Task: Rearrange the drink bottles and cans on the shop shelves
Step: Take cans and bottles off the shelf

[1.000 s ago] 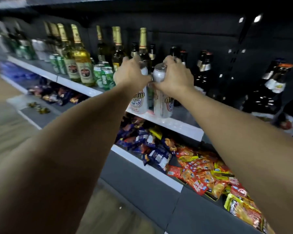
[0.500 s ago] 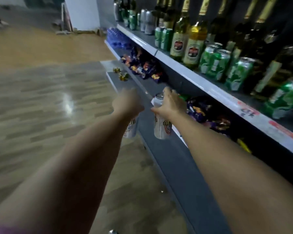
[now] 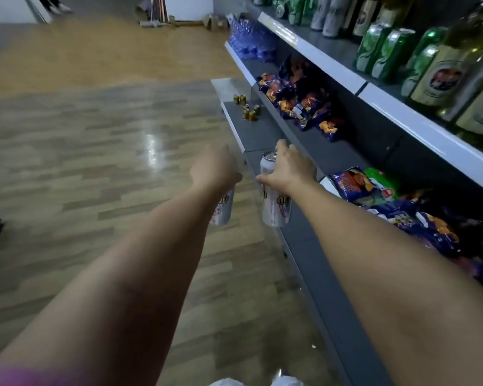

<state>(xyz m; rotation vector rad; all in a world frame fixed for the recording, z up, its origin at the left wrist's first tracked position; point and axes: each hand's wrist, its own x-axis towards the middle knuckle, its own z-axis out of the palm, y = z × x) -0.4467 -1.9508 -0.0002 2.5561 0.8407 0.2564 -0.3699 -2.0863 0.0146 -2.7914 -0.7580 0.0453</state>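
two silver cans are being held out in front of the shelving, above the wooden floor (image 3: 95, 162) and beside the grey bottom shelf (image 3: 258, 135). the left can (image 3: 222, 208) is being gripped from above by the left hand (image 3: 214, 168), its fingers curled around the top. the right can (image 3: 275, 203) is being gripped near its rim by the right hand (image 3: 289, 169), fingers wrapped over it. green cans (image 3: 385, 51) and bottles (image 3: 441, 76) are being kept on the upper shelf (image 3: 402, 112), with snack bags (image 3: 304, 98) lying on the shelf below.
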